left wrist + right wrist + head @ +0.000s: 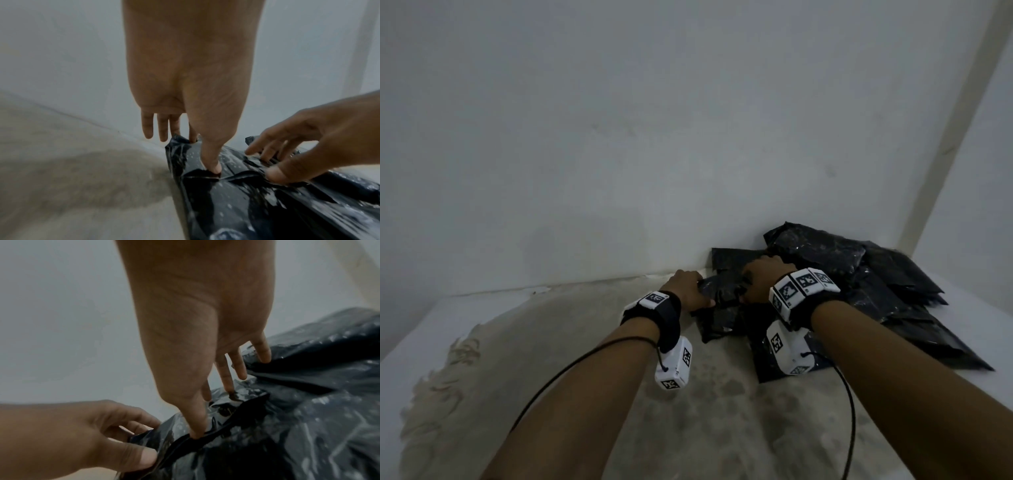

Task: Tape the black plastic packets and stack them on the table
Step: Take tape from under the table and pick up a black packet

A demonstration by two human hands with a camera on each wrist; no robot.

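Left hand point(690, 289): thumb on the near face and forefinger behind, pinching the left end of a black packet's top edge; in the left wrist view the other three fingers point(148, 125) hang straight and free beside the packet.
Right hand point(763, 277): thumb pressed on the folded top edge of the same packet with the forefinger behind it, a pinch; in the right wrist view the remaining fingers point(239, 368) reach loosely over the plastic further back.
Held packet point(726, 298): crumpled, glossy black plastic, speckled with pale flecks, gripped between both hands near the wall; its lower part hangs toward the tabletop, but whether it touches is unclear.
Pile of packets point(866, 284): black plastic packets heaped loosely in the corner on the right, overlapping at different angles, just behind and beside the right hand.
Flat packet point(767, 366): lies on the tabletop under the right wrist.
Tabletop point(571, 359): pale, with a large worn, brownish patch across the middle.
Wall point(619, 137): plain, light grey, meeting the tabletop just behind the hands.
Wrist bands point(803, 286): black straps with white marker blocks on both wrists, a thin black cable trailing from each.
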